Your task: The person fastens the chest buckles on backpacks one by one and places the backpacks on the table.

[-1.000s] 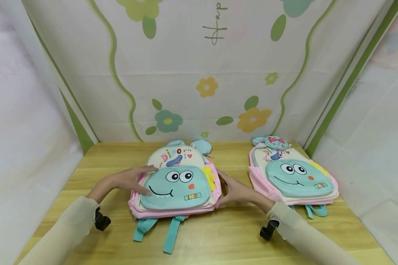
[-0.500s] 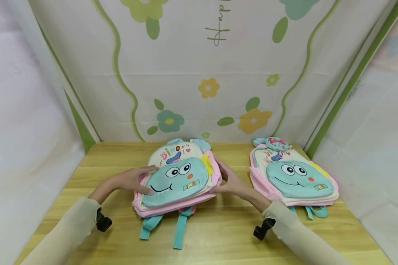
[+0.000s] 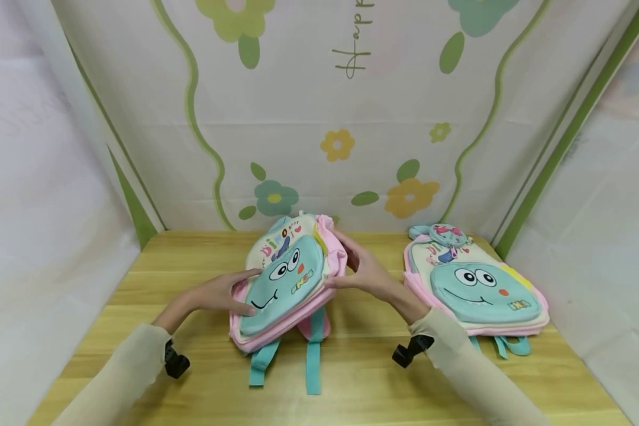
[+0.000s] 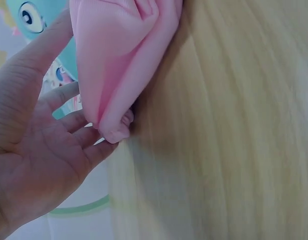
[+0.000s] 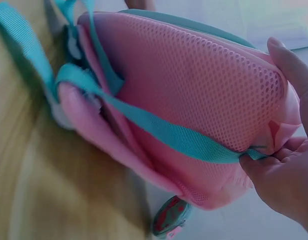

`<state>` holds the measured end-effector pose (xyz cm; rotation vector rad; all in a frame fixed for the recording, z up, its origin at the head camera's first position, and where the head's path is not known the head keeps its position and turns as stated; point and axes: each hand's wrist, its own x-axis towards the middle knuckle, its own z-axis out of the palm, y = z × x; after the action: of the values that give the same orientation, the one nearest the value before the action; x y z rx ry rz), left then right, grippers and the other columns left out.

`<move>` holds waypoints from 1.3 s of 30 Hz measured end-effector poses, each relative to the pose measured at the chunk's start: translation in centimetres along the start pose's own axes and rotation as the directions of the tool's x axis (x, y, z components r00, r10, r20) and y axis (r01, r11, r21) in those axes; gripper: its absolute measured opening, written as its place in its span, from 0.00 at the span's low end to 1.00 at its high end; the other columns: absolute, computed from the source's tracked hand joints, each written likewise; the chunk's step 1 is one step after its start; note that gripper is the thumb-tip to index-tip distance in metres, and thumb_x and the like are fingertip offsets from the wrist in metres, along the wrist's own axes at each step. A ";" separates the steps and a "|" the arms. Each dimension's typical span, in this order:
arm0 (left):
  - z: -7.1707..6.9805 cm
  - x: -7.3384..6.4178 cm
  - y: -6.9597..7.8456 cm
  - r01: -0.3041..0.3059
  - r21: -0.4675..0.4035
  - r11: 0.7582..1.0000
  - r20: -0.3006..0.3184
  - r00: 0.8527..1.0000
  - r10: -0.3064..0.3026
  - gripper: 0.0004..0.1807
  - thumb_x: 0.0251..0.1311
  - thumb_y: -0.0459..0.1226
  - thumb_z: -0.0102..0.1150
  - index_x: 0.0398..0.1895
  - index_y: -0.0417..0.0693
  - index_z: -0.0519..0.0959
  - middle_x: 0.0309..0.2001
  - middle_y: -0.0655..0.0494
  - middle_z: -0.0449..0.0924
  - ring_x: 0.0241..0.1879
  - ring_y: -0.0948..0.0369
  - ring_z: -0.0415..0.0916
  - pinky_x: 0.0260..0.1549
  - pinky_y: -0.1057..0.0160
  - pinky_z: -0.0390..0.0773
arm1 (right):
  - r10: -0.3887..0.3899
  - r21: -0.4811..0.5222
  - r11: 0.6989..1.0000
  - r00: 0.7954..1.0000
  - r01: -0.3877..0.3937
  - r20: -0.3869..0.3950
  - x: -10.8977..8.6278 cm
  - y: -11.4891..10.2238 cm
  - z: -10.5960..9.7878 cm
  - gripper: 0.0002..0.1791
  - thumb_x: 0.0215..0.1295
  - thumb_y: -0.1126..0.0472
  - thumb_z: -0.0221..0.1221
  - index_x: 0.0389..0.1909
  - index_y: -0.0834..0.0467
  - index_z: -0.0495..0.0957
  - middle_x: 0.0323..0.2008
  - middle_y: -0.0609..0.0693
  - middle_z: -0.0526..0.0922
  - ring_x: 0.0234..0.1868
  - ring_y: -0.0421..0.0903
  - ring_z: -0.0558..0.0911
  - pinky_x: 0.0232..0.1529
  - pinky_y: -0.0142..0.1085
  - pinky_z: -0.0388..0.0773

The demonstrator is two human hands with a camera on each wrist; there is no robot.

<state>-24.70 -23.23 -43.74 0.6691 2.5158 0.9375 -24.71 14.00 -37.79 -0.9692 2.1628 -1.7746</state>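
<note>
Here, both hands [image 3: 364,272] grip tilted backpack [image 3: 286,285] by side edges [image 3: 334,251]; tabletop [image 3: 374,337] gap separates second backpack [image 3: 484,294].

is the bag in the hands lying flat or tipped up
The bag is tipped up: its side at the right hand is off the table, and the right wrist view shows its mesh back exposed.

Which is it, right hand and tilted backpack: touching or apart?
Touching: the right wrist view shows the right hand gripping the backpack by its side.
</note>
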 end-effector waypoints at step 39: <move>1.7 1.1 -0.1 -0.079 -0.136 0.988 -0.057 0.996 0.072 0.55 0.57 0.51 0.73 0.82 0.53 0.52 0.80 0.38 0.51 0.78 0.39 0.51 0.72 0.34 0.58 | -0.175 -0.062 0.981 0.976 0.184 0.126 3.6 -3.6 0.6 0.62 0.50 0.56 0.79 0.82 0.48 0.50 0.80 0.50 0.55 0.79 0.48 0.60 0.76 0.39 0.61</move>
<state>-24.77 -21.84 -45.17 0.7096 2.4570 1.1578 -25.84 11.12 -33.69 -1.2921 2.1388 -1.6720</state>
